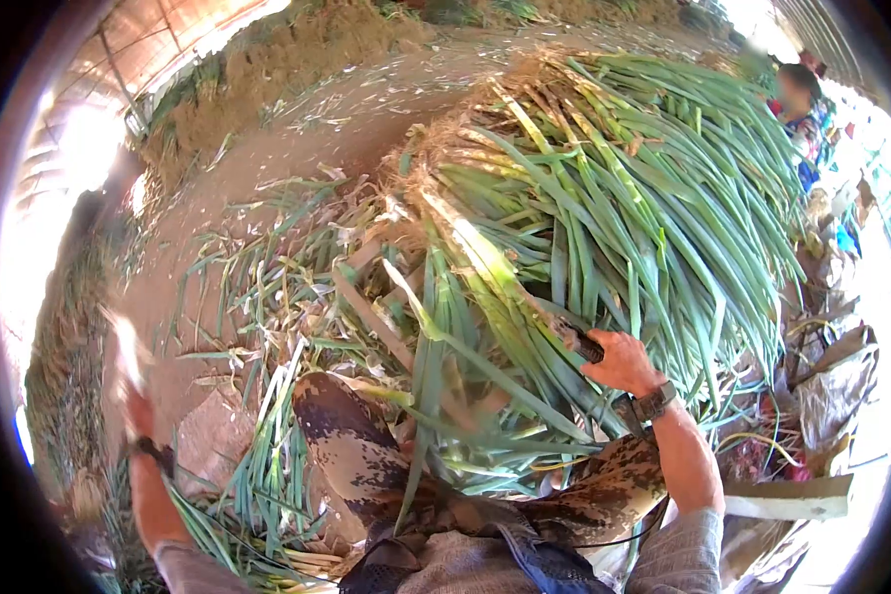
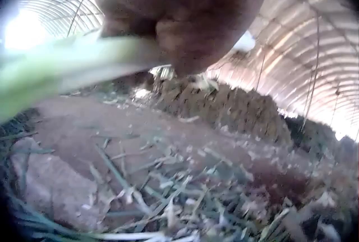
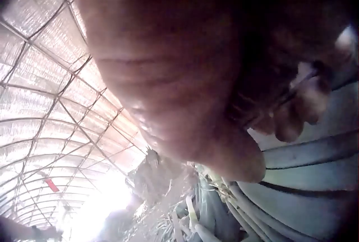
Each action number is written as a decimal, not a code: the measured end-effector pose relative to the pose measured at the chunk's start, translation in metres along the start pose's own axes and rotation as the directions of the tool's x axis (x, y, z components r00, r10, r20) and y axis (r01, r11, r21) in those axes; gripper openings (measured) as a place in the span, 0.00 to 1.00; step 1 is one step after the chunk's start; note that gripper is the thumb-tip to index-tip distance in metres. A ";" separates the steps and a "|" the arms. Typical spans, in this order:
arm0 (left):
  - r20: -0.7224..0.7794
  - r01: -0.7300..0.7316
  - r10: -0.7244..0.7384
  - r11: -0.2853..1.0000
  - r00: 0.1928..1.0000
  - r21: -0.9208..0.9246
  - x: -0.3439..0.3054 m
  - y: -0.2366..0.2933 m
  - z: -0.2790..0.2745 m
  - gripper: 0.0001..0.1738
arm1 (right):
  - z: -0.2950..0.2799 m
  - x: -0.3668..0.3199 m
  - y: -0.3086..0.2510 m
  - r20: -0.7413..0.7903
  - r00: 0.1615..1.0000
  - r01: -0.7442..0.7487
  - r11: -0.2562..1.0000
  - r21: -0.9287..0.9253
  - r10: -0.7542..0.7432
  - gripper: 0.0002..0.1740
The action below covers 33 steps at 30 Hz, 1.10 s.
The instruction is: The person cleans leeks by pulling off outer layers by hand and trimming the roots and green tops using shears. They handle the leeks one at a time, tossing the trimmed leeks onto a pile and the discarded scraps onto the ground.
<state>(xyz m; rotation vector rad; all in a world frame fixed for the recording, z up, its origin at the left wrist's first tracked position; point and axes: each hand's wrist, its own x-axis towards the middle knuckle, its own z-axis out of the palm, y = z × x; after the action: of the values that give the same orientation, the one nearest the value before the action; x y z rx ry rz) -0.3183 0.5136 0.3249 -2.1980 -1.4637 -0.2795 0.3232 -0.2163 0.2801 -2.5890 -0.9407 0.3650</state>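
Note:
Out to the left, my blurred left hand [image 1: 139,414] grips a green onion, its pale end [image 1: 126,342] pointing away from me. In the left wrist view the same onion's stalk [image 2: 67,71] runs sideways out from under the hand [image 2: 185,18]. My right hand [image 1: 626,362] curls round a dark, ridged, handle-like object [image 1: 590,347] over the green leaves at the near side of a big onion heap [image 1: 653,208]. Most of that object is hidden by the fingers; its kind I cannot tell. Shadowed curled fingers [image 3: 289,121] show above leaves in the right wrist view.
Loose trimmed leaves and stalks [image 1: 267,287] litter the dirt floor [image 1: 183,297] left of the heap. My camouflage-clad knees [image 1: 351,426] are just in front. Sacks and scraps [image 1: 832,376] lie at right, where another person [image 1: 800,109] is behind the heap.

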 end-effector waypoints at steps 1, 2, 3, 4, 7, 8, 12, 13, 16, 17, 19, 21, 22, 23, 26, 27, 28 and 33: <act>0.163 -0.097 0.090 0.995 0.982 0.037 -0.037 0.020 0.012 0.42 | -0.004 0.000 0.001 0.025 1.000 -0.005 1.000 -0.016 0.005 0.31; 0.327 -0.198 0.168 0.978 0.930 0.062 -0.060 0.041 0.025 0.43 | -0.005 -0.003 0.002 0.053 0.999 -0.010 0.999 -0.033 0.011 0.31; 0.437 -0.268 0.246 0.963 0.865 -0.012 -0.062 0.069 0.040 0.27 | -0.002 -0.005 0.009 0.015 1.000 -0.007 1.000 0.000 0.007 0.32; 0.538 -0.321 0.318 0.943 0.781 -0.091 -0.066 0.095 0.059 0.15 | -0.003 -0.009 0.013 0.015 1.000 -0.015 1.000 0.000 0.015 0.32; 0.232 0.014 0.218 0.700 0.948 -0.714 -0.049 0.209 0.077 0.17 | 0.000 -0.012 0.030 0.097 0.989 0.110 0.992 0.057 -0.115 0.36; 0.432 0.128 0.285 0.692 0.855 -0.710 -0.033 0.266 0.025 0.16 | 0.000 -0.010 0.027 0.096 0.988 0.112 0.992 0.054 -0.117 0.36; 0.326 0.317 0.569 0.118 0.755 -0.941 -0.026 0.462 -0.115 0.29 | 0.008 -0.003 0.013 -0.008 1.000 0.020 0.997 0.070 -0.020 0.34; 0.277 0.300 0.654 0.080 0.704 -0.951 -0.021 0.505 -0.119 0.30 | 0.009 -0.002 0.006 0.032 0.998 0.049 0.996 0.075 -0.052 0.33; 0.204 0.432 0.780 -0.093 0.592 -0.897 -0.047 0.611 -0.138 0.28 | 0.013 0.006 0.003 0.029 0.996 0.077 0.992 0.102 -0.081 0.31; 0.195 0.469 0.794 -0.125 0.576 -0.874 -0.058 0.638 -0.135 0.27 | 0.012 0.010 0.001 0.032 0.999 0.041 0.996 0.074 -0.044 0.31; 0.162 0.541 0.821 -0.199 0.547 -0.817 -0.071 0.682 -0.128 0.24 | 0.010 0.015 -0.001 0.028 1.000 0.001 1.000 0.020 -0.002 0.30; 0.175 0.650 0.823 -0.277 0.540 -0.707 -0.081 0.709 -0.122 0.20 | 0.016 0.011 0.003 -0.016 1.000 0.013 0.999 0.037 -0.012 0.29; 0.173 0.651 0.826 -0.275 0.537 -0.707 -0.083 0.719 -0.119 0.20 | 0.019 0.012 0.005 -0.053 0.998 0.034 0.998 0.059 -0.031 0.29; 0.186 0.624 0.768 -0.325 0.612 -0.711 -0.085 0.727 -0.114 0.16 | 0.005 0.009 -0.006 0.016 1.000 0.007 0.997 0.080 -0.008 0.29; 0.265 0.606 0.672 -0.340 0.691 -0.719 -0.090 0.732 -0.127 0.12 | 0.003 0.010 -0.007 0.031 0.999 -0.008 0.994 0.112 0.004 0.28; 0.312 0.616 0.673 -0.269 0.670 -0.741 -0.091 0.731 -0.131 0.13 | 0.002 0.010 -0.005 0.031 0.999 -0.012 0.993 0.120 0.008 0.28; 0.361 0.624 0.669 -0.198 0.650 -0.756 -0.094 0.730 -0.135 0.14 | 0.002 0.010 -0.004 0.034 0.999 -0.016 0.991 0.136 0.011 0.29; 0.406 0.794 0.731 -0.303 0.548 -0.527 -0.099 0.728 -0.128 0.11 | 0.004 0.018 0.010 -0.033 0.999 0.036 0.979 0.203 -0.030 0.30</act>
<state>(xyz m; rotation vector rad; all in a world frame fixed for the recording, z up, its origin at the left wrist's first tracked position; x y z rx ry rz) 0.3152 0.1434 0.1918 -4.4445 -2.2691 -0.8667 0.3411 -0.2104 0.2703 -2.3847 -0.8855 0.3907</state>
